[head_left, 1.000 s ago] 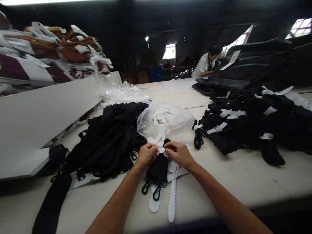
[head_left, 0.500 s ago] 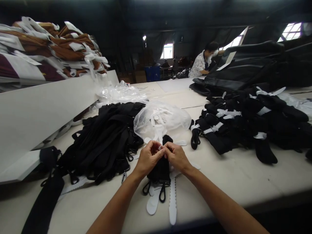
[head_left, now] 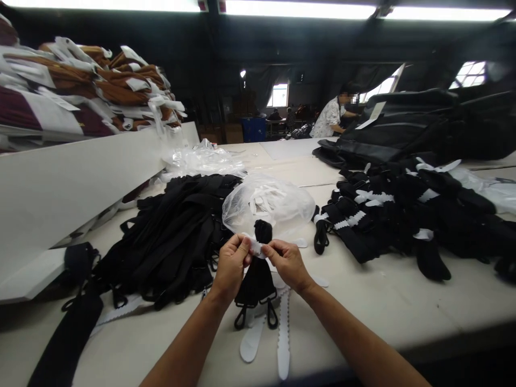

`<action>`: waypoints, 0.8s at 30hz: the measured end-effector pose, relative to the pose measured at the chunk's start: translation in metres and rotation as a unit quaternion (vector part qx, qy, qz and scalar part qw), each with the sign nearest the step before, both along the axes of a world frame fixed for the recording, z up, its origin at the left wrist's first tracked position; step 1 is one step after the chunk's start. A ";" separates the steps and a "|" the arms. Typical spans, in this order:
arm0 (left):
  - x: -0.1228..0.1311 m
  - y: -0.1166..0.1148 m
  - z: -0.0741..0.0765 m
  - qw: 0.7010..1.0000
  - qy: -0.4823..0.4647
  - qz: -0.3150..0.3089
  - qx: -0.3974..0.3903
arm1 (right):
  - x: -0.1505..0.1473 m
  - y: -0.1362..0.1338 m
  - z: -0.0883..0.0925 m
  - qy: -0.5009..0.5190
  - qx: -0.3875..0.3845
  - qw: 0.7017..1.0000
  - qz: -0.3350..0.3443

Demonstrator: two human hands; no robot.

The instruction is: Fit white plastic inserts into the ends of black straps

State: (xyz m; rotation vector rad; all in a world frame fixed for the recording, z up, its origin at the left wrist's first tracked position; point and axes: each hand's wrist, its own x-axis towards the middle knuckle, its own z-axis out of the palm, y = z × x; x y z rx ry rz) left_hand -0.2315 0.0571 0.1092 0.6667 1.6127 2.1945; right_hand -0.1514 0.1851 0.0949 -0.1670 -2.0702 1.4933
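A folded black strap (head_left: 255,285) lies in front of me, its two clips (head_left: 272,314) toward the table's near edge. Around its upper part runs a white toothed band (head_left: 257,247), pinched at one side by my left hand (head_left: 233,263) and at the other by my right hand (head_left: 288,263). Both hands are closed, fingertips on the band. The strap's top loop (head_left: 263,231) sticks out beyond the band. Loose white toothed strips (head_left: 284,338) lie under and beside the strap.
Left is a heap of black straps (head_left: 173,231); right, a pile of banded straps (head_left: 374,215). A clear plastic bag (head_left: 290,209) of white strips sits ahead. Black bags (head_left: 403,129) lie behind, near a co-worker (head_left: 327,118). Brown garments (head_left: 121,88) are stacked at the left.
The white band now shows stretched across the strap between my hands, which were close together before. My hands have moved slightly apart, and the camera view has tilted up a little.
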 end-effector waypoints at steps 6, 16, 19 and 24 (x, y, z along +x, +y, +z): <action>0.005 0.003 -0.005 0.991 -0.096 -0.086 0.043 | 0.003 -0.001 -0.004 0.001 -0.070 0.995 -0.072; -0.004 0.004 -0.008 0.974 -0.183 -0.110 0.073 | 0.064 0.043 0.042 0.022 0.031 0.994 -0.100; -0.008 0.004 -0.009 0.972 -0.196 -0.109 0.065 | 0.081 0.110 0.079 -0.055 0.250 0.919 -0.299; -0.011 0.000 -0.007 0.978 -0.149 -0.130 0.073 | 0.093 0.183 0.111 -0.123 0.304 0.864 -0.383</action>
